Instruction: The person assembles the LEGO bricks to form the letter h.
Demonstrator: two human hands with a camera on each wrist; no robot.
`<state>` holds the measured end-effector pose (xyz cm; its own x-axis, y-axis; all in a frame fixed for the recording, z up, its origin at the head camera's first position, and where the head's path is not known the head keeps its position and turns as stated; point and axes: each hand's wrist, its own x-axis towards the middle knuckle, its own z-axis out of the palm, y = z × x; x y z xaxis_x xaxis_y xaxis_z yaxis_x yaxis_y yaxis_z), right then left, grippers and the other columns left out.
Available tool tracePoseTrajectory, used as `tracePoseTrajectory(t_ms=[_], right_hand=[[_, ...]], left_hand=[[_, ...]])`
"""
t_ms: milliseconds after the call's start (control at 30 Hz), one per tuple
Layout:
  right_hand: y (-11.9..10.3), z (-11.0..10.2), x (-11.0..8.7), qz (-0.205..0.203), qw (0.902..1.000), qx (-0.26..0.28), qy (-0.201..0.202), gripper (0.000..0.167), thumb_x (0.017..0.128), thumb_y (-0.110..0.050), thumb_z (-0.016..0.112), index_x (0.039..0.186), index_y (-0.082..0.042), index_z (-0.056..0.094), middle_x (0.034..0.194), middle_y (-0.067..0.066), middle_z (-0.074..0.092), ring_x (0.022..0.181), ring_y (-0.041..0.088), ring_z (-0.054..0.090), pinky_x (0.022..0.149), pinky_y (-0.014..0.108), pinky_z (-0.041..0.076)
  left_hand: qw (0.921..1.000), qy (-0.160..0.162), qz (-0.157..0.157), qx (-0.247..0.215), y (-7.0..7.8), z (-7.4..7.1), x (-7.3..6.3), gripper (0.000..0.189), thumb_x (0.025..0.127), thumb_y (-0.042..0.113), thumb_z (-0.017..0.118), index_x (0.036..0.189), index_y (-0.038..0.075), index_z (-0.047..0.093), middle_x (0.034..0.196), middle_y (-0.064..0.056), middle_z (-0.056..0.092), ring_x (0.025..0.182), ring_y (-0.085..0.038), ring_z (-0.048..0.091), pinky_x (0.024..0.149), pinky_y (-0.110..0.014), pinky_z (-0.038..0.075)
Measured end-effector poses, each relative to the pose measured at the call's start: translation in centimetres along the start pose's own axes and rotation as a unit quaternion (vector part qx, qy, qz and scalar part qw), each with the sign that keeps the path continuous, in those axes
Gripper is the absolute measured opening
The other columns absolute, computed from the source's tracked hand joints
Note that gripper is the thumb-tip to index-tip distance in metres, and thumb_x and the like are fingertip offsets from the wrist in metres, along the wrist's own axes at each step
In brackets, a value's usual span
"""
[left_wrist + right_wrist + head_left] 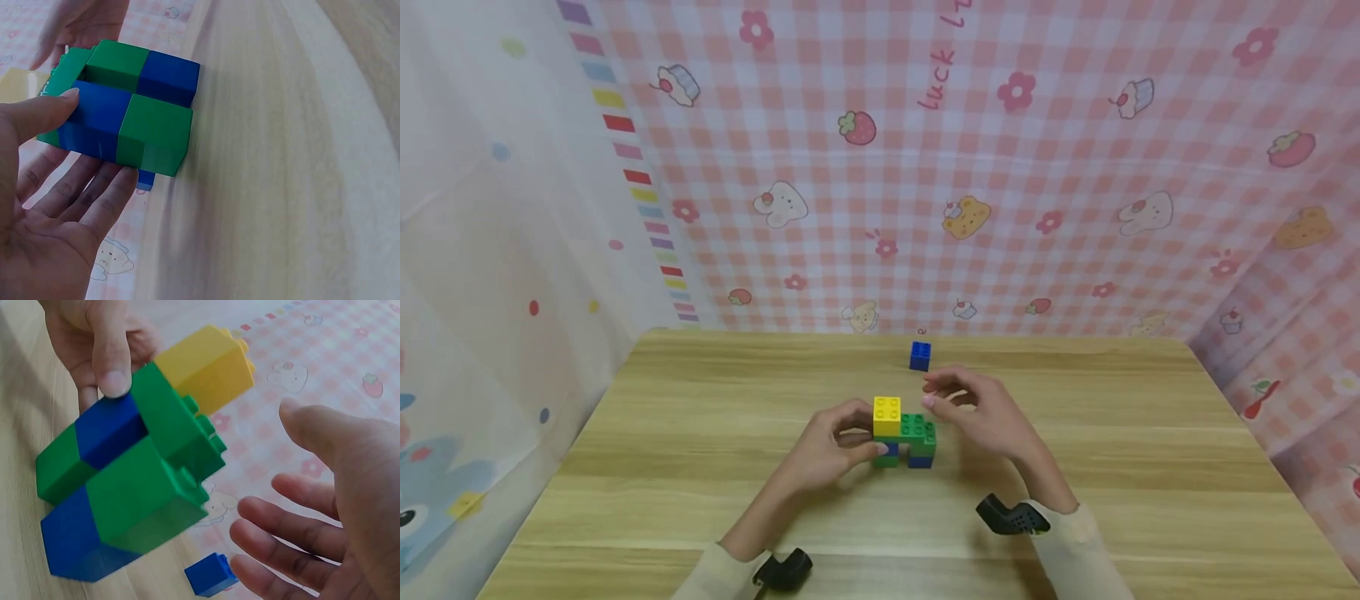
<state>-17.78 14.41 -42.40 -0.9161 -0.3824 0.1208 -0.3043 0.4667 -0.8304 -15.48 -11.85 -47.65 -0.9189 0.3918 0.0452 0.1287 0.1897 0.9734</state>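
Note:
A small structure of toy building bricks stands on the wooden table in the head view, built on two legs. On its upper left sits a yellow brick (887, 417), and a long green brick (913, 427) bridges the legs. My left hand (829, 450) grips the left leg, its thumb on the blue brick (112, 428) and its fingers behind. To the right, my right hand (979, 412) is apart from the structure, fingers loosely bent with nothing between them. The right leg pairs a green brick (137, 494) with a blue brick (81, 540) at its foot.
A loose blue brick (920, 357) rests near the back edge of the table (737, 367), beyond the structure. Behind the table hangs a pink checked cloth (917, 275), with a white patterned cloth (512, 250) at the left. Each wrist wears a black camera mount.

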Motion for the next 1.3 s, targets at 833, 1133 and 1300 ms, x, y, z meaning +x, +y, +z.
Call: tracePoseTrajectory(t_ms=[833,1133,1300], right_hand=[[4.8,0.7,3.4,0.078,0.9953,0.004,0.057,0.052,0.097,-0.03,0.072,0.143,-0.012,0.055,0.141,0.011,0.062,0.118,0.027,0.063,0.106,0.048,0.056],[6.7,0.7,4.7,0.126,0.9893,0.034,0.066,0.061,0.095,-0.031,0.075,0.147,-0.013,0.05,0.146,0.011,0.059,0.128,0.031,0.06,0.108,0.049,0.054],[7.5,1.0,5.6,0.134,0.9877,0.053,0.06,0.064,0.094,-0.031,0.076,0.149,-0.014,0.048,0.146,0.011,0.058,0.132,0.031,0.057,0.111,0.049,0.052]], left_hand=[[0.9999,0.003,-0.008,-0.008,-0.3,-0.6,0.0,0.029,0.089,0.005,0.078,0.114,0.009,0.066,0.121,-0.009,0.069,0.118,-0.027,0.067,0.107,-0.037,0.057],[0.9998,0.002,-0.011,-0.016,-0.3,-0.6,-0.1,0.029,0.089,0.006,0.078,0.116,0.009,0.066,0.122,-0.009,0.068,0.118,-0.026,0.067,0.104,-0.029,0.058],[0.9997,0.001,-0.015,-0.018,-0.4,-0.6,0.0,0.031,0.089,0.006,0.078,0.117,0.011,0.065,0.123,-0.008,0.068,0.118,-0.025,0.067,0.106,-0.032,0.057]])
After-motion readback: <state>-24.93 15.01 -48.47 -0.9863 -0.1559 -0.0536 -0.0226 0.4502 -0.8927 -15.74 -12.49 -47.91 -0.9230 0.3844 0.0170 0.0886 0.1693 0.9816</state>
